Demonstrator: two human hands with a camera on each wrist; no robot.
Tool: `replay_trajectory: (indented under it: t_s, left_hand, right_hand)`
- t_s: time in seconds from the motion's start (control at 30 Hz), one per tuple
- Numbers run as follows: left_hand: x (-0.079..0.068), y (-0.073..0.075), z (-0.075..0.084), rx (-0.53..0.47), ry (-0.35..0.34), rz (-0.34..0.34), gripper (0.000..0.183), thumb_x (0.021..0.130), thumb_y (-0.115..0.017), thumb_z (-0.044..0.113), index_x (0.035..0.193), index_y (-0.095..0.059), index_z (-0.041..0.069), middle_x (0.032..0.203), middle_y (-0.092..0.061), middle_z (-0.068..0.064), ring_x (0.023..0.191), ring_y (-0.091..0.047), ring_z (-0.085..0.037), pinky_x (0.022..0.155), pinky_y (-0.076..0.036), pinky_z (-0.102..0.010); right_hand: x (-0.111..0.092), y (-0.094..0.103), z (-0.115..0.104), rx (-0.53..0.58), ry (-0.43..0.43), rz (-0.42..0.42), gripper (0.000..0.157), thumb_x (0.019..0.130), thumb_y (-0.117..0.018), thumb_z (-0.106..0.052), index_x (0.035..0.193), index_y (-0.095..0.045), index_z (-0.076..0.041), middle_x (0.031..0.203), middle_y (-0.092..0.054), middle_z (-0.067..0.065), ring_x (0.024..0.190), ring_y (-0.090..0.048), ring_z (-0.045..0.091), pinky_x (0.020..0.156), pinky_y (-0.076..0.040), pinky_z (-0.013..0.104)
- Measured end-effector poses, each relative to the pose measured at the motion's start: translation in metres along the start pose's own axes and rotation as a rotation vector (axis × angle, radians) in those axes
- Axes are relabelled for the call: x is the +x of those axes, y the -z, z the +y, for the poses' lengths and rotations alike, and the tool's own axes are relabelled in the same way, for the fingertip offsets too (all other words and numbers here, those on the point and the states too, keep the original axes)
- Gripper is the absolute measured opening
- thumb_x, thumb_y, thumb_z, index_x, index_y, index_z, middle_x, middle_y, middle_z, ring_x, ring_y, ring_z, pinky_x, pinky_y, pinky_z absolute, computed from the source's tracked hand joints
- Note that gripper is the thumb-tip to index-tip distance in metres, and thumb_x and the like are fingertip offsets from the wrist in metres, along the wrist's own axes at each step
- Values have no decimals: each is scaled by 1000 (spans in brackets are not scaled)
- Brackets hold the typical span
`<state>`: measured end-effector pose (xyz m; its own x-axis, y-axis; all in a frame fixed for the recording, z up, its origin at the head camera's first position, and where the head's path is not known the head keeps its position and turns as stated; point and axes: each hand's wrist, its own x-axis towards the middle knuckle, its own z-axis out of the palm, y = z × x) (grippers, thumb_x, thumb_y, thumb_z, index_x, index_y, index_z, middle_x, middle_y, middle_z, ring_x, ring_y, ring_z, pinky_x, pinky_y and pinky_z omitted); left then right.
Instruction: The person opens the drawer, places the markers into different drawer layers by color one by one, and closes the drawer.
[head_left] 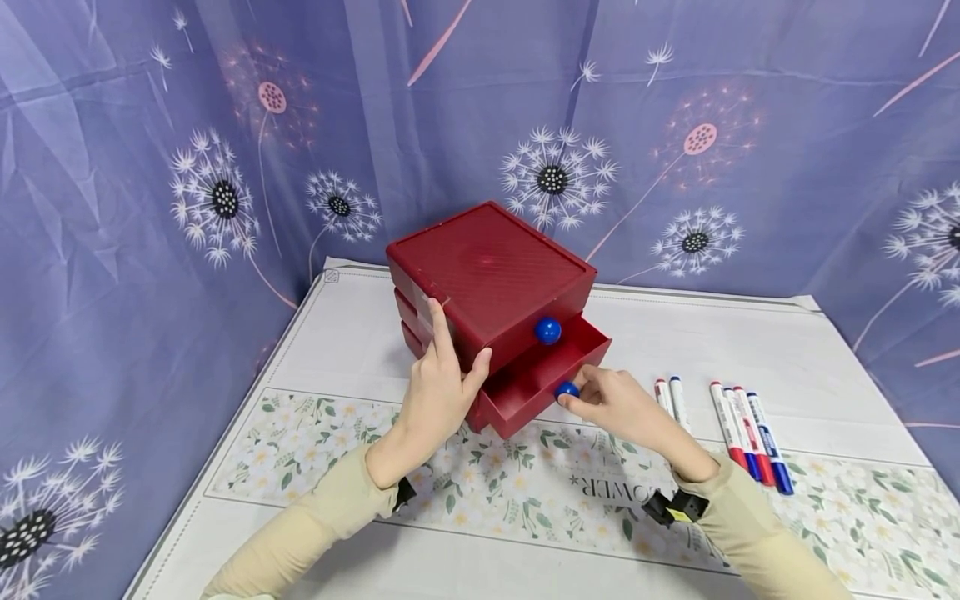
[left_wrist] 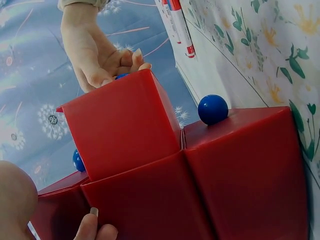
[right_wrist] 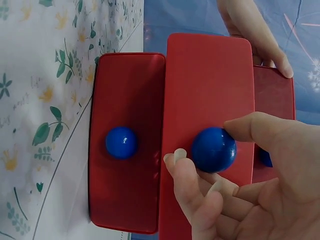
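Note:
A red three-drawer cabinet [head_left: 491, 262] stands on the table, turned at an angle. Its middle drawer [head_left: 517, 400] is pulled out, and bare red floor shows inside. At that drawer's front, my right hand [head_left: 618, 404] pinches the round blue knob [right_wrist: 214, 150] between thumb and fingers. My left hand [head_left: 438, 387] rests against the cabinet's near left corner, index finger straight along the side and thumb at the front edge. Above the drawer is the top drawer's blue knob [head_left: 548, 331]. The bottom drawer's blue knob [right_wrist: 121, 142] shows in the right wrist view, with that drawer closed.
Right of the cabinet lie two markers [head_left: 678, 402], one red-capped and one blue-capped. Farther right, several more red and blue markers [head_left: 750, 433] lie side by side. A floral strip [head_left: 510, 483] crosses the white table cover. Purple dandelion curtains [head_left: 450, 125] hang behind and beside the table.

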<state>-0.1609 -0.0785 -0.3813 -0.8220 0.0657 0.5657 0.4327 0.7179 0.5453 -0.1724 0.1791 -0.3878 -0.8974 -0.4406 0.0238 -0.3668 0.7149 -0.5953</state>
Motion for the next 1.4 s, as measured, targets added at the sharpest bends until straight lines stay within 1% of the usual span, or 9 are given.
replay_trajectory:
  t_s: [0.43,0.6,0.77,0.87,0.93,1.0,1.1,1.27,1.4]
  left_hand:
    - [-1,0,0,-4,2,-5,91,95,-59,36,153,-2,-4,115,-61,-28,81,-71,-37,74,-59,-41]
    - [-1,1,0,-1,1,-5,91,94,-60,34,153,-2,-5,114,-61,-27,83,-71,-37,75,-59,-42]
    - [-1,0,0,0,1,-2,92,94,-60,35,153,-2,-5,116,-61,-28,84,-71,-38,77,-59,-42]
    - [-1,0,-1,6,-2,5,91,94,-60,35,153,-3,-5,116,-61,-28,84,-71,-38,77,-59,-42]
    - [-1,-1,-1,9,-5,11,91,94,-61,34,153,-4,-5,116,-60,-28,85,-71,-38,77,-59,-42]
    - [-1,-1,-2,12,-9,18,91,94,-61,34,153,-4,-6,117,-60,-28,85,-71,-37,77,-59,-42]
    - [-1,-1,-2,12,-13,22,91,94,-61,34,153,-4,-6,117,-60,-28,85,-71,-37,77,-59,-41]
    - [-1,-1,-2,17,-18,20,91,94,-60,35,153,-4,-5,118,-60,-28,83,-71,-37,76,-59,-41]
    - [-1,-2,-2,18,-18,21,91,94,-60,35,153,-4,-5,119,-60,-29,83,-71,-37,76,-59,-41]
  right_hand:
    - [-6,3,1,-4,27,-19,20,91,-66,-28,90,-62,-8,79,-70,-2,71,-64,5,63,-52,21]
    - [-8,7,2,5,47,-47,24,93,-64,-33,95,-64,-9,82,-71,-2,73,-65,6,64,-52,21]
    - [-10,18,8,57,98,-153,31,96,-59,-33,109,-66,-6,90,-72,0,77,-65,6,64,-51,23]
    - [-12,24,15,56,133,-241,30,96,-59,-30,109,-66,-4,91,-72,0,77,-65,6,66,-52,23]
    - [-12,29,19,44,132,-305,30,95,-61,-29,108,-66,-3,93,-72,0,79,-66,8,68,-53,23]
    - [-12,32,23,18,112,-355,31,93,-64,-29,107,-66,-2,94,-72,0,83,-67,11,71,-54,24]
    - [-11,35,29,-62,20,-388,32,89,-69,-27,107,-65,-1,94,-71,2,85,-67,15,72,-55,28]
    - [-11,34,43,-278,-112,-317,25,85,-71,-21,100,-65,-2,92,-69,9,85,-63,24,74,-54,40]
    - [-10,30,56,-325,-228,-266,29,86,-68,-21,103,-62,1,97,-65,16,88,-57,28,79,-51,46]
